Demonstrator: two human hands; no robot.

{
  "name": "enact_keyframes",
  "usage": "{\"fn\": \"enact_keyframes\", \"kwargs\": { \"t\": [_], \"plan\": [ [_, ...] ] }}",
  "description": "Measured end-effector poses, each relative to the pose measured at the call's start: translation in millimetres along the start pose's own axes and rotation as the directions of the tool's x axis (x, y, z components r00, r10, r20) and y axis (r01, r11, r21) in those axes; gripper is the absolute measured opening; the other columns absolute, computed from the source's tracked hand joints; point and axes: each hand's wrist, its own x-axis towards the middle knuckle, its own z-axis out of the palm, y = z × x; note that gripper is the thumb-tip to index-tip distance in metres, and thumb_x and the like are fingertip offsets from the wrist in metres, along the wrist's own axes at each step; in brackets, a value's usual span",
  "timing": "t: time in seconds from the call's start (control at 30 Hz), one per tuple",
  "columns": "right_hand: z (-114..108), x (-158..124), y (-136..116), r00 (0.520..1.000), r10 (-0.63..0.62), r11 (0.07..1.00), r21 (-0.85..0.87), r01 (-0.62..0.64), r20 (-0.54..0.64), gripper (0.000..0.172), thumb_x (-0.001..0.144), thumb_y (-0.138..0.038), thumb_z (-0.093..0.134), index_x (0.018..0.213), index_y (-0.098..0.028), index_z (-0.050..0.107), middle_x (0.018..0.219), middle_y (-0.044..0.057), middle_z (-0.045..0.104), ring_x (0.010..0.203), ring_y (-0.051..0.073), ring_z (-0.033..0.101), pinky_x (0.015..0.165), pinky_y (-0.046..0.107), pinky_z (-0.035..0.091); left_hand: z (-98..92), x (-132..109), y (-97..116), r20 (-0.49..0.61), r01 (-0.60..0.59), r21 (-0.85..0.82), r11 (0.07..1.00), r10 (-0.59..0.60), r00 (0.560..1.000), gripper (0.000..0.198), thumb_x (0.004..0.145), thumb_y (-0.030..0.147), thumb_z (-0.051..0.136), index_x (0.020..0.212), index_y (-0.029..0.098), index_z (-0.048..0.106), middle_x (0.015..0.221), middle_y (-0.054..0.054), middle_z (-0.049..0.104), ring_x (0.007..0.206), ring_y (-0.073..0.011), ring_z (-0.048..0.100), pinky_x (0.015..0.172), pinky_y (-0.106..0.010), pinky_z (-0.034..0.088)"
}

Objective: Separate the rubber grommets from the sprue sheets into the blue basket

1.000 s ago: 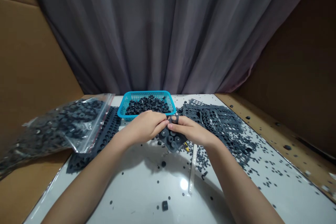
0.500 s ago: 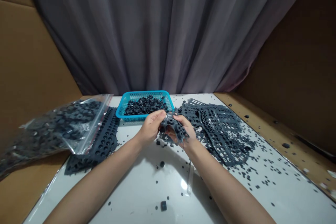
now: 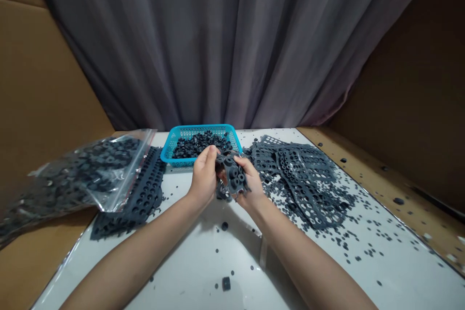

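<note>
A small, crumpled dark grey rubber sheet (image 3: 233,175), studded with raised ring-shaped parts, is held above the middle of a glossy white table (image 3: 203,256), just in front of a turquoise plastic basket (image 3: 170,160). The sheet is gripped from both sides. The left hand (image 3: 202,178) is closed on its left edge, thumb and fingers pinched at the top. The right hand (image 3: 251,185) is cupped under and around its right side, fingers curled over it. Whether a single ring is being pinched cannot be told, as the fingers hide that spot.

The basket is filled with loose black rubber rings. A clear zip bag (image 3: 90,169) of similar dark parts is seen at the left, partly lying on a stack of perforated rubber strips (image 3: 143,196). A heap of emptied, hole-riddled grey sheets (image 3: 301,177) is spread at the right, with small black scraps scattered around it. A grey curtain (image 3: 232,43) is hung behind the table.
</note>
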Motion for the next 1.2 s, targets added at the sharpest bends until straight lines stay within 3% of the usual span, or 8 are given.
{"fn": "enact_keyframes", "kwargs": {
  "t": [0.2, 0.33, 0.47, 0.67, 0.9, 1.0, 1.1, 1.2],
  "plan": [
    [8, -2, 1, 0.993, -0.032, 0.997, 0.068, 0.040, -0.116, 0.021, 0.063, -0.037, 0.058, 0.076, -0.021, 0.052, 0.064, 0.000, 0.063, 0.072, 0.020, 0.063, 0.060, 0.029, 0.051, 1.2, 1, 5, -0.030, -0.040, -0.052, 0.998, 0.038, 0.999, 0.036, 0.085, 0.047, 0.046, 0.063, 0.020, 0.034, 0.054, 0.006, 0.028, 0.046, -0.0075, 0.028, 0.044, -0.020, 0.026],
    [7, -1, 0, 0.987, -0.019, 0.994, 0.108, 0.037, -0.159, 0.022, 0.058, -0.033, 0.060, 0.074, -0.021, 0.052, 0.062, -0.002, 0.059, 0.069, 0.018, 0.060, 0.061, 0.028, 0.049, -1.7, 7, 14, 0.084, -0.103, -0.066, 0.992, 0.108, 0.991, 0.036, 0.088, 0.042, 0.041, 0.061, 0.020, 0.032, 0.054, 0.006, 0.025, 0.048, -0.0085, 0.027, 0.047, -0.021, 0.027],
    [9, -5, -6, 0.984, -0.093, 0.996, -0.028, 0.090, -0.153, 0.023, 0.058, -0.032, 0.061, 0.076, -0.020, 0.053, 0.066, -0.002, 0.058, 0.067, 0.016, 0.057, 0.063, 0.026, 0.047, -11.2, 16, 24, 0.199, -0.172, 0.062, 0.983, 0.156, 0.967, 0.035, 0.087, 0.043, 0.043, 0.062, 0.019, 0.040, 0.055, 0.004, 0.034, 0.052, -0.0098, 0.034, 0.052, -0.023, 0.031],
    [12, -12, -26, 0.985, -0.170, 0.968, -0.187, 0.170, 0.018, 0.021, 0.063, -0.036, 0.060, 0.072, -0.019, 0.052, 0.068, 0.000, 0.054, 0.065, 0.014, 0.053, 0.062, 0.025, 0.045, -20.9, 23, 41, 0.344, -0.030, 0.109, 0.994, -0.009, 0.939, 0.035, 0.086, 0.044, 0.044, 0.063, 0.017, 0.046, 0.058, 0.002, 0.042, 0.053, -0.0090, 0.037, 0.053, -0.022, 0.033],
    [5, -11, -38, 0.986, -0.168, 0.966, -0.200, 0.167, 0.012, 0.022, 0.062, -0.036, 0.063, 0.070, -0.019, 0.050, 0.064, -0.001, 0.053, 0.062, 0.014, 0.052, 0.059, 0.025, 0.044, -17.1, 16, 47, 0.392, 0.096, 0.117, 0.989, -0.135, 0.910, 0.038, 0.085, 0.046, 0.040, 0.060, 0.018, 0.045, 0.056, 0.002, 0.037, 0.049, -0.0095, 0.035, 0.051, -0.023, 0.036],
    [4, -9, -40, 0.986, -0.163, 0.960, -0.225, 0.164, 0.025, 0.022, 0.063, -0.036, 0.063, 0.070, -0.019, 0.051, 0.064, -0.002, 0.054, 0.060, 0.013, 0.052, 0.056, 0.024, 0.042, -17.6, 16, 48, 0.396, 0.217, 0.116, 0.969, -0.245, 0.885, 0.035, 0.082, 0.046, 0.041, 0.062, 0.019, 0.045, 0.053, 0.003, 0.036, 0.045, -0.0093, 0.034, 0.047, -0.023, 0.033],
    [3, -8, -44, 0.994, -0.103, 0.959, -0.261, 0.106, 0.027, 0.021, 0.064, -0.034, 0.064, 0.071, -0.017, 0.052, 0.064, -0.002, 0.056, 0.058, 0.012, 0.051, 0.055, 0.023, 0.041, -20.4, 19, 51, 0.396, 0.336, 0.117, 0.935, -0.354, 0.847, 0.024, 0.075, 0.040, 0.042, 0.067, 0.019, 0.047, 0.054, 0.002, 0.039, 0.042, -0.0090, 0.033, 0.041, -0.021, 0.025],
    [0, -7, -49, 1.000, -0.023, 0.945, -0.325, 0.022, -0.001, 0.021, 0.064, -0.032, 0.064, 0.072, -0.017, 0.053, 0.062, -0.002, 0.056, 0.056, 0.011, 0.050, 0.054, 0.023, 0.039, -23.2, 22, 53, 0.391, 0.321, 0.192, 0.927, -0.372, 0.842, 0.016, 0.068, 0.034, 0.045, 0.070, 0.018, 0.048, 0.060, 0.002, 0.042, 0.044, -0.0080, 0.033, 0.041, -0.020, 0.022]
  ]
}}
